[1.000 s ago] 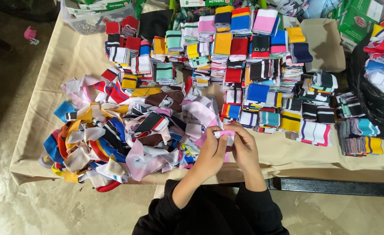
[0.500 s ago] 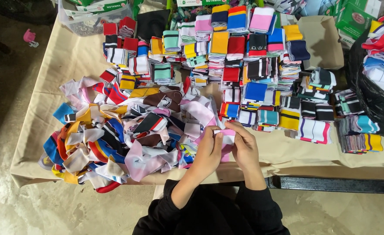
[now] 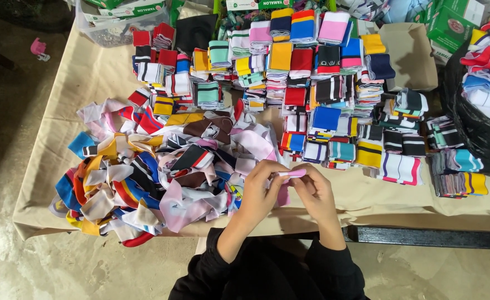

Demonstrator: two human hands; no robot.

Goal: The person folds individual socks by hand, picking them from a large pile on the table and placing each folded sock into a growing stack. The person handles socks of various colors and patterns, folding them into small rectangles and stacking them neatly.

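Both hands lifted slightly; left hand (image 3: 259,191) and right hand (image 3: 314,191) pinch pink fabric strip (image 3: 292,174) closed between fingertips — keep edges aligned, tension even

The pink strip (image 3: 292,174) looks like soft matt knit cloth, as do the loose heap (image 3: 161,166) and folded stacks (image 3: 322,83). The table cover (image 3: 89,83) is dull beige fabric; the black bag (image 3: 478,133) seems glossy plastic.

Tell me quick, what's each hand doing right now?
Left hand: fingers closed on one end of the pink fabric strip.
Right hand: fingers closed on the strip's other end.
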